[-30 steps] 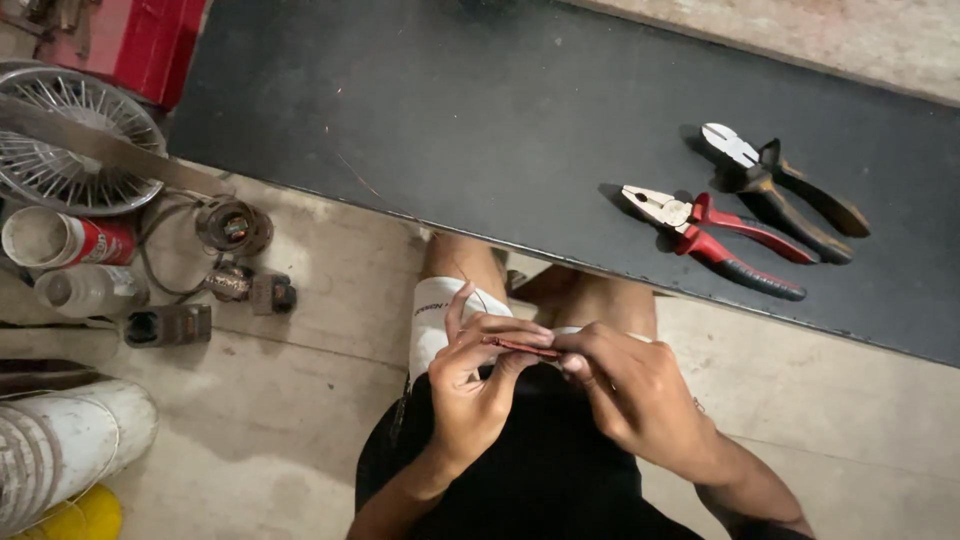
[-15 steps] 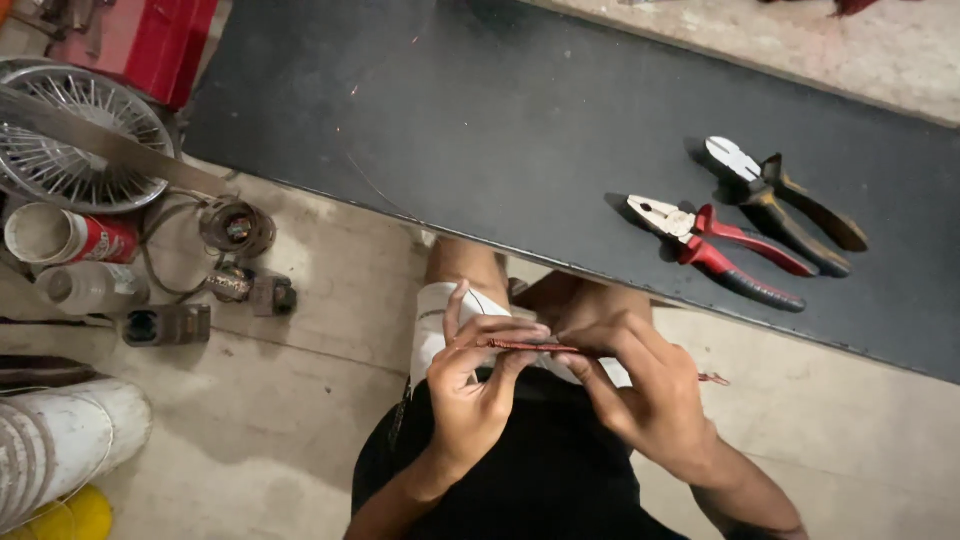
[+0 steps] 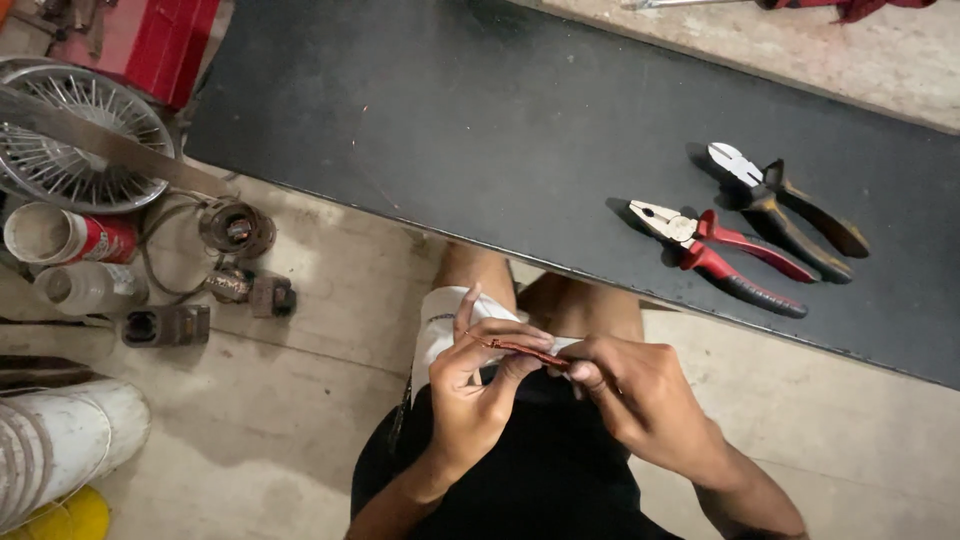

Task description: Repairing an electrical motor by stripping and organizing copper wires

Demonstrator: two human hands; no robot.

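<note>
While held over the lap, a thin reddish wire piece (image 3: 522, 350) spans both hands: left hand (image 3: 478, 385) pinches one end at the fingertips, right hand (image 3: 632, 395) clenches the other. Likely light, bendable, springy; best gripped near the ends. Red-handled pliers (image 3: 722, 256) and dark cutters (image 3: 785, 198) lie on the black mat (image 3: 480, 130).

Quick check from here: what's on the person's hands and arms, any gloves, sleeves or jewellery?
Both are bare: no gloves on the left hand or right hand, and no sleeves on either forearm as far as the frame shows. No watch or bracelet is visible. Rings on the fingers cannot be ruled out.
</note>
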